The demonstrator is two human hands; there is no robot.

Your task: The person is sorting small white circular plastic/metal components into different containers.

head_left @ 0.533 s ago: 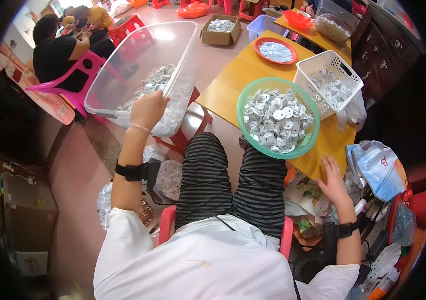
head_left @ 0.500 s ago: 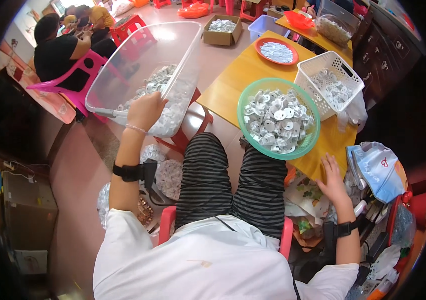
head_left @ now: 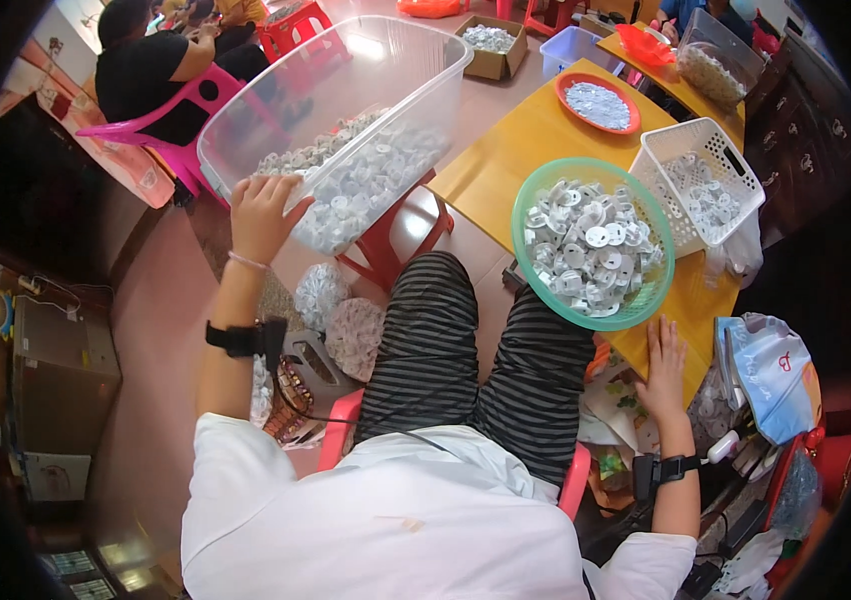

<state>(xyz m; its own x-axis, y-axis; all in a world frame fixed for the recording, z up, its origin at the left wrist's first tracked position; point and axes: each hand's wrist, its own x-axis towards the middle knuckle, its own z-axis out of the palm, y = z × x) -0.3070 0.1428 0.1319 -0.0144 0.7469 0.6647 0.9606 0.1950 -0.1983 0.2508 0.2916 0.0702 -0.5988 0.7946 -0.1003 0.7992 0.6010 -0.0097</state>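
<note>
My left hand [head_left: 264, 215] grips the near rim of a large clear plastic bin [head_left: 386, 60] that holds many small white round parts and rests tilted on a red stool [head_left: 398, 232]. My right hand [head_left: 664, 365] lies flat with fingers apart on the near edge of the yellow table [head_left: 516, 160], holding nothing. Just beyond it a green round basket [head_left: 536, 200] full of the same white round parts sits on the table, overhanging my striped knees.
A white slotted basket [head_left: 711, 140] and an orange tray [head_left: 598, 80] with parts stand farther on the table. Bags of parts [head_left: 324, 295] lie on the floor by my left leg. A person on a pink chair [head_left: 161, 135] sits at far left. A cardboard box [head_left: 494, 62] stands beyond.
My left hand has shifted left along the bin's rim. The right hand has stayed at the table edge.
</note>
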